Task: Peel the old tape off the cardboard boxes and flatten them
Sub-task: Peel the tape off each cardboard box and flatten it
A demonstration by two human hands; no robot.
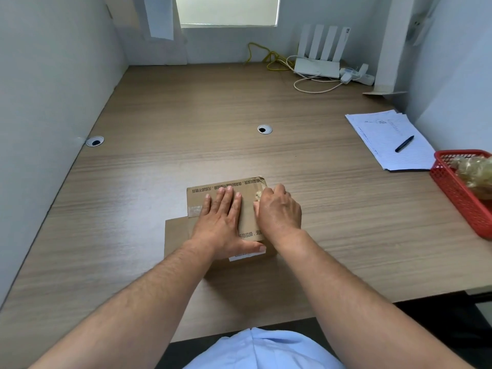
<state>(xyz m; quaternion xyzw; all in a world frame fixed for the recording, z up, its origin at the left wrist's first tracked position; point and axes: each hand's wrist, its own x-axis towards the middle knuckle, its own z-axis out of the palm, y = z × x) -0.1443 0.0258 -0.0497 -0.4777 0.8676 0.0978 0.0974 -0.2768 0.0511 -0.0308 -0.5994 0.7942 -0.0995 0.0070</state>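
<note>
The box lies under the left hand, which presses on it with straight fingers. Just beside, the nearer right hand pinches crumpled tape at the box's right edge, which runs away from the person.

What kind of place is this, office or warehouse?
Probably a small office cubicle: wood-grain desk with cable grommets, a Wi-Fi router at the back, and lined papers with a pen.

We press our left hand flat on the cardboard box, fingers straight. Just right of those fingertips, our right hand pinches a crumpled tape wad. A tape scrap lies left of the little finger.
</note>
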